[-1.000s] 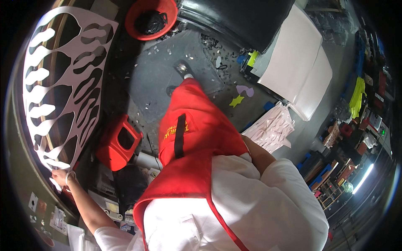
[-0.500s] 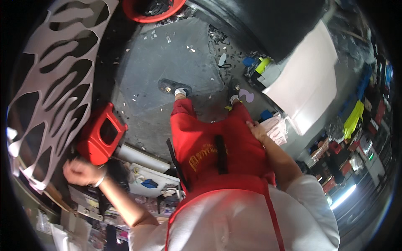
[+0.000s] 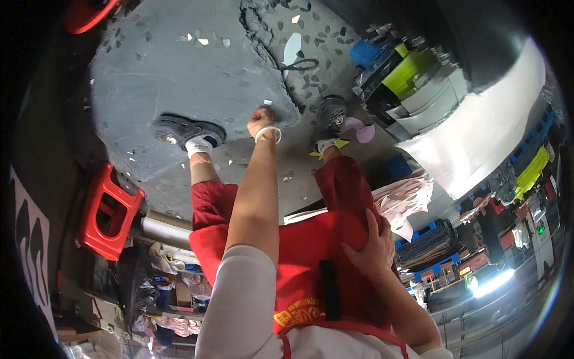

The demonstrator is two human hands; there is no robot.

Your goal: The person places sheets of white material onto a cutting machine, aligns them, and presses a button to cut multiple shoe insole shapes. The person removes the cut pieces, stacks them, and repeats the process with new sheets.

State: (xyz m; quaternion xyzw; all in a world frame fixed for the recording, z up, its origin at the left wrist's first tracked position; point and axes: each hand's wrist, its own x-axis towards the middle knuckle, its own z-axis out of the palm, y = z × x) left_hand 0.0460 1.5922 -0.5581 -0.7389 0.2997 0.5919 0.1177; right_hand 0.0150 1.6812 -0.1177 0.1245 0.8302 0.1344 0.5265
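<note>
My left hand (image 3: 261,122), with a white band on its wrist, reaches down between my legs over the grey floor sheet (image 3: 173,66). Its fingers are bunched together, and whatever lies between them, if anything, is hidden. Just beyond the fingertips is a small white scrap (image 3: 268,102). My right hand (image 3: 373,248) rests with fingers apart on the red apron (image 3: 311,239) over my right thigh, holding nothing. Dark clogs are on my feet, the left clog (image 3: 185,130) on the sheet and the right clog (image 3: 330,116) by its edge.
A red plastic stool (image 3: 110,212) stands at left. Dark chips and pale offcuts litter the floor beyond. Purple pieces (image 3: 363,130) lie beside my right foot. At right are stacked grey and yellow-green pieces (image 3: 412,75) and a large pale sheet (image 3: 478,131).
My left hand has swung from beside the stool at left to low between my feet. I lean further forward, so the floor appears closer. The right hand stays on my thigh.
</note>
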